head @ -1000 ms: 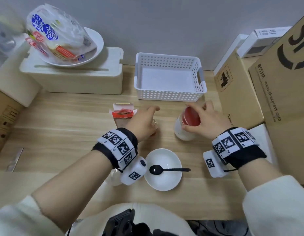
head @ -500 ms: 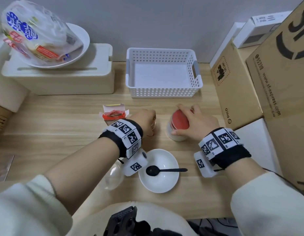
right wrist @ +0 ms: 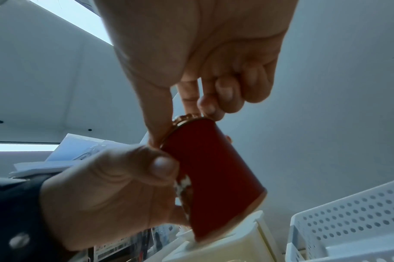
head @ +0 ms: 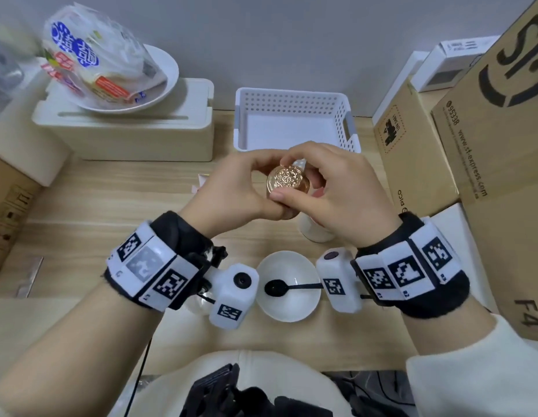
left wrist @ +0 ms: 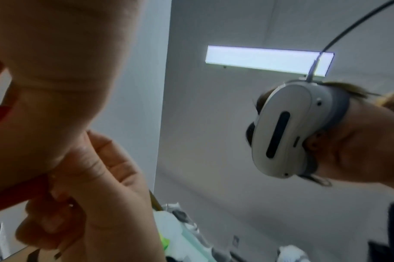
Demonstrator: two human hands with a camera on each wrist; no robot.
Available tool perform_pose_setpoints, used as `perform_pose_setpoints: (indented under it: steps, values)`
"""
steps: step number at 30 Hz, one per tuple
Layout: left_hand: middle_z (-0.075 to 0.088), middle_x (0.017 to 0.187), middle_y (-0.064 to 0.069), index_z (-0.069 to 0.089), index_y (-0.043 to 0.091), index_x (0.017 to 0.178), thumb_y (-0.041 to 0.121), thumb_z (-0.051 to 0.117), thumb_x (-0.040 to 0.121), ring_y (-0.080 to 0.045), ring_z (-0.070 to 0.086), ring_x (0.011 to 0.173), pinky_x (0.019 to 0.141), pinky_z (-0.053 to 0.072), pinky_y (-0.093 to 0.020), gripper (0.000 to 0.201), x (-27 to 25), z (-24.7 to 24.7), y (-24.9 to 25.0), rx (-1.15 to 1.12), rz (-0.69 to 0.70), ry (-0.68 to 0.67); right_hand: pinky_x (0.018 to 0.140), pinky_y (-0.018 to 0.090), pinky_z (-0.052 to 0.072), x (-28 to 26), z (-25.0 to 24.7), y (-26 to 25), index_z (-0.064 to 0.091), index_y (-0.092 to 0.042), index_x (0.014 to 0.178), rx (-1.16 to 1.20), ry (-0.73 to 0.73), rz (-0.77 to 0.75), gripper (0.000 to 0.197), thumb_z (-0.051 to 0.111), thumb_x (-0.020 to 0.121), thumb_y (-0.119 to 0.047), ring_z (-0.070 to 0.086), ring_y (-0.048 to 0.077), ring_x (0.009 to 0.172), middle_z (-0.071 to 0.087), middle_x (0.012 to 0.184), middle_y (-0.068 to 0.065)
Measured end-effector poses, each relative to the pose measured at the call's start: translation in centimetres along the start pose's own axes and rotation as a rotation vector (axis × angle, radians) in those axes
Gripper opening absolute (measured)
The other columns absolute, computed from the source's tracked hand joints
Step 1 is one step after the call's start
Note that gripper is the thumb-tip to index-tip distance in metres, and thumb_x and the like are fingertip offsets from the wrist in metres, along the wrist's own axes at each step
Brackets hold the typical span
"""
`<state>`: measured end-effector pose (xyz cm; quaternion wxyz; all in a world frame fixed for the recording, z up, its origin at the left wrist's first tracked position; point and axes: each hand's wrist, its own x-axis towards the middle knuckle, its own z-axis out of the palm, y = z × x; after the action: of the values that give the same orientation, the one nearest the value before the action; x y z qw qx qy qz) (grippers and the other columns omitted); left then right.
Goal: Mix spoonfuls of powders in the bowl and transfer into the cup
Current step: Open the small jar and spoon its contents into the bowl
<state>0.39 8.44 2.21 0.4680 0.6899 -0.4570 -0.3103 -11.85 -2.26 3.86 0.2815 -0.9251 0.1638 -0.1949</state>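
Observation:
A small red tin (right wrist: 210, 173) with an embossed gold lid (head: 287, 180) is held up above the table. My left hand (head: 237, 191) grips its body from the left. My right hand (head: 284, 177) pinches the lid's rim between thumb and fingers. Below them, a white bowl (head: 287, 305) stands near the table's front with a black spoon (head: 276, 288) lying in it. A clear glass cup (head: 198, 302) is mostly hidden under my left wrist. A white jar (head: 314, 233) stands behind my right hand.
A white perforated basket (head: 294, 121) sits at the back centre. Cardboard boxes (head: 487, 145) wall off the right side. At the back left, a cream box (head: 126, 130) carries a plate with a plastic bag (head: 96, 58).
My left hand has lifted the red tin off the table. My right hand has let go of the white jar and moved onto the tin's lid.

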Motion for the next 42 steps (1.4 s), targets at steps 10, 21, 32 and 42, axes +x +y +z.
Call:
perform_pose_setpoints:
  steps: [10,21,32,42]
  values:
    - [0.062,0.088,0.009,0.056,0.023,0.103,0.022,0.08,0.058,-0.008,0.061,0.084,0.079,0.051,-0.032,0.051,-2.2,2.3,-1.8,-0.272,-0.023,-0.072,0.058,0.04,0.045,-1.0,1.1,-1.6,0.054,-0.013,0.088,-0.071,0.031,0.071,0.036,0.054,0.074,-0.046,0.049,0.021,0.059,0.037,0.054,-0.016]
    - [0.059,0.079,0.009,0.053,0.03,0.09,0.009,0.07,0.054,-0.011,0.058,0.071,0.064,0.046,-0.027,0.045,-2.2,3.0,-2.3,-0.149,0.017,-0.001,0.051,0.019,0.028,-1.7,1.5,-1.5,0.044,-0.02,0.077,0.096,-0.007,0.126,0.024,0.057,0.072,-0.039,0.042,0.001,0.049,0.04,0.051,-0.013]
    - [0.061,0.085,0.004,0.054,0.025,0.091,0.0,0.074,0.058,-0.011,0.06,0.081,0.076,0.048,-0.022,0.046,-2.7,2.4,-3.1,-0.188,0.037,-0.003,0.041,0.013,0.03,-1.6,-1.0,0.0,0.05,-0.018,0.074,0.672,0.138,0.295,0.017,0.05,0.085,-0.031,0.036,0.001,0.04,0.047,0.046,-0.012]
    - [0.064,0.082,-0.004,0.055,0.013,0.092,-0.003,0.08,0.063,-0.009,0.062,0.071,0.06,0.048,-0.02,0.042,-4.2,2.4,-4.0,-0.351,-0.097,0.029,0.043,0.023,0.037,-12.5,3.7,12.4,0.055,-0.018,0.086,0.451,-0.034,1.03,0.016,0.042,0.096,-0.02,0.05,0.012,0.046,0.057,0.07,0.004]
